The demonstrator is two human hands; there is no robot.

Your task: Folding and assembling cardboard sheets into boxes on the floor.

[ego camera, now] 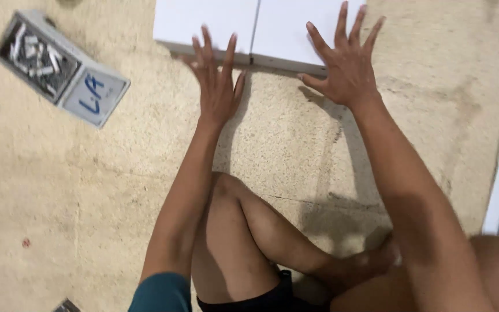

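Pressing both splayed, empty hands, left hand and right hand, on two flat white rectangular panels, you risked sliding them apart at the seam.

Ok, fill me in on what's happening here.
A person sits cross-legged on a sandy beige floor, both hands open with fingers spread. The left hand rests at the near edge of the left flat white rectangular panel; the right hand lies on the adjoining white panel. A grey metal box of small white pieces sits off to the left.
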